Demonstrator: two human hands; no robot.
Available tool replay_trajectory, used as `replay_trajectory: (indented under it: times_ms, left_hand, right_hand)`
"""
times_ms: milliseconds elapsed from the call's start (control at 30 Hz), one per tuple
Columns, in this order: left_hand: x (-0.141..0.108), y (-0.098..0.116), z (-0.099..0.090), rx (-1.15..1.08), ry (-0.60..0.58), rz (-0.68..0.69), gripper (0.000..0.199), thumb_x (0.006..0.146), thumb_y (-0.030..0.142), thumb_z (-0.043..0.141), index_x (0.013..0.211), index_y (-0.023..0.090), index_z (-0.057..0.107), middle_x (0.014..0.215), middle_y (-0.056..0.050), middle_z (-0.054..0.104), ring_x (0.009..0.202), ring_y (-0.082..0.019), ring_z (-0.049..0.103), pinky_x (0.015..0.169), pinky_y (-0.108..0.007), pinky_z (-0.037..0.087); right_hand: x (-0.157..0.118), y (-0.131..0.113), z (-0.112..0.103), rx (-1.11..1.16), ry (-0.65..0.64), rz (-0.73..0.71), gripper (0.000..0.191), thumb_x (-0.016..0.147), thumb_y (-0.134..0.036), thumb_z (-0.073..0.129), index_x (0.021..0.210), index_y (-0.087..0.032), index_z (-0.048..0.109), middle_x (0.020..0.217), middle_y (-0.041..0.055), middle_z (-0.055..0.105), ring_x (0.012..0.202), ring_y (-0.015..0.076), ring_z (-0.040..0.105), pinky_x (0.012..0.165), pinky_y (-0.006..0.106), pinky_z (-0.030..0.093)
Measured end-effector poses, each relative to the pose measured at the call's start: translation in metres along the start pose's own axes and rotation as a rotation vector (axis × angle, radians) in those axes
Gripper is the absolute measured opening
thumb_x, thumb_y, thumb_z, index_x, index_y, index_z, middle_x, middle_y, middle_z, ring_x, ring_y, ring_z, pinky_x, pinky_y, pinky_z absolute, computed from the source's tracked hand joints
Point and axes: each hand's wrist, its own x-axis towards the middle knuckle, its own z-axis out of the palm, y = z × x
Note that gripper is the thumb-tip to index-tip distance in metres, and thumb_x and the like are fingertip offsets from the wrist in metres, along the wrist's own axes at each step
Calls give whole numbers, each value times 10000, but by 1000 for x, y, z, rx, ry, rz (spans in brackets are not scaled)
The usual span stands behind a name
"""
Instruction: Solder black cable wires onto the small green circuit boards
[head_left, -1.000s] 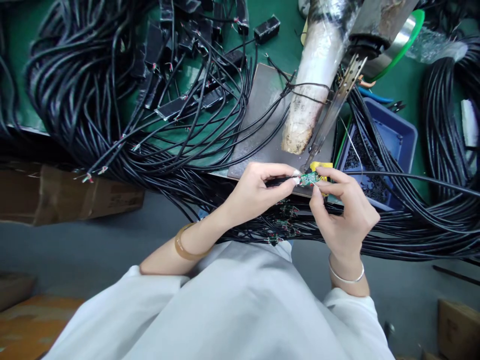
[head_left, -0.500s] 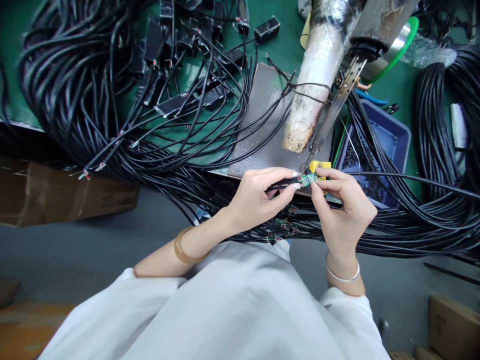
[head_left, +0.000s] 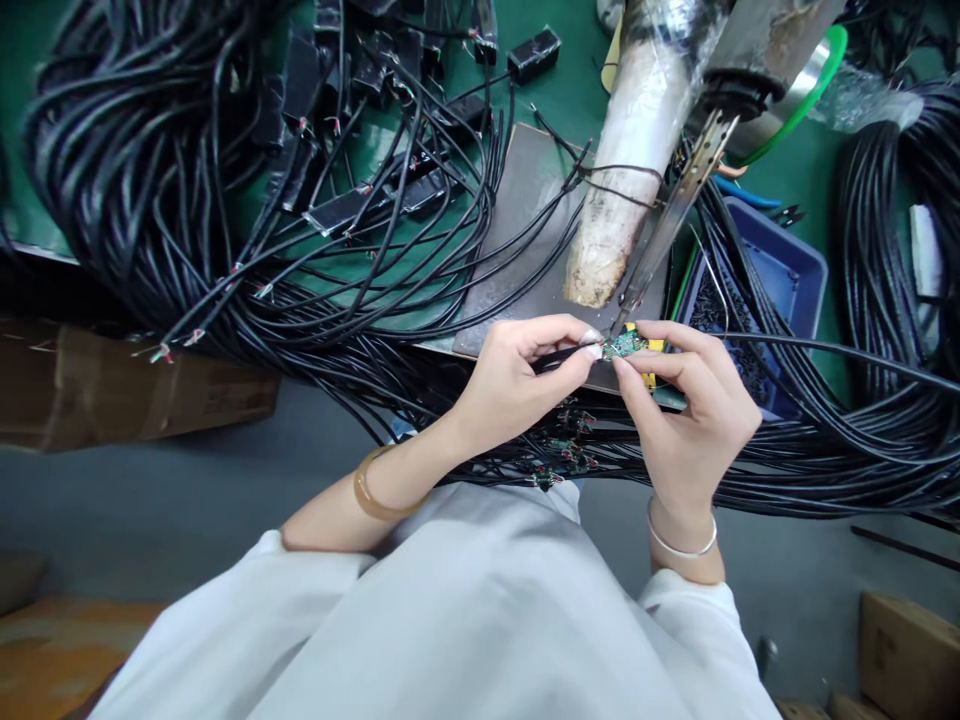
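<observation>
Between my two hands is a small green circuit board. My left hand pinches a black cable at the board's left end, its fingertips close to the thin wires there. With thumb and fingers, my right hand grips the board's right side, where another black cable runs off to the right. Just above the board, the tip of a soldering iron points down at it; I cannot tell whether they touch. Behind the board a yellow piece shows partly.
A white wrapped tube hangs beside the iron. Dark cable bundles cover the bench's left and right. A blue tray holds black bits. Several wired boards hang at the bench edge. Black wrapped blocks lie at the back.
The board has turned so more of its green face shows, and it has shifted slightly right. My right fingers have moved slightly upward and spread a little. The left hand stays pinched.
</observation>
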Motion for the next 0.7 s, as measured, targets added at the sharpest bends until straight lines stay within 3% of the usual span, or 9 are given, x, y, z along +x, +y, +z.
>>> replay_trajectory:
  times_ms: [267, 433, 567, 700]
  left_hand:
    - [1, 6, -5, -52, -115, -93, 83, 857, 175, 652, 811, 121, 694, 752, -12, 679, 639, -75, 579, 629, -171, 495]
    - [-2, 5, -4, 18, -119, -83, 102, 873, 186, 636, 809, 125, 686, 749, -17, 667, 646, -86, 578, 635, -186, 494]
    - [-5, 1, -5, 139, -102, -4, 119, 900, 212, 618, 852, 139, 699, 783, -32, 711, 705, -118, 635, 682, -206, 521]
    - [-13, -7, -6, 356, -17, 250, 168, 861, 232, 707, 1001, 139, 708, 860, -47, 753, 687, -116, 656, 642, -196, 507]
  right_hand:
    - [-6, 1, -3, 12, -36, -32, 175, 832, -56, 688, 896, -201, 614, 1040, 46, 738, 1039, 178, 713, 895, 331, 589]
    - [-8, 3, -3, -30, -27, -68, 179, 839, -57, 686, 909, -206, 615, 1039, 43, 744, 1027, 165, 719, 871, 295, 590]
    - [-8, 3, -3, -50, -22, -65, 155, 858, -85, 677, 910, -221, 625, 1050, 38, 747, 1010, 174, 723, 847, 310, 601]
    - [-8, 4, -3, -35, -25, -7, 121, 868, -104, 671, 902, -214, 634, 1055, 37, 742, 999, 172, 720, 841, 313, 613]
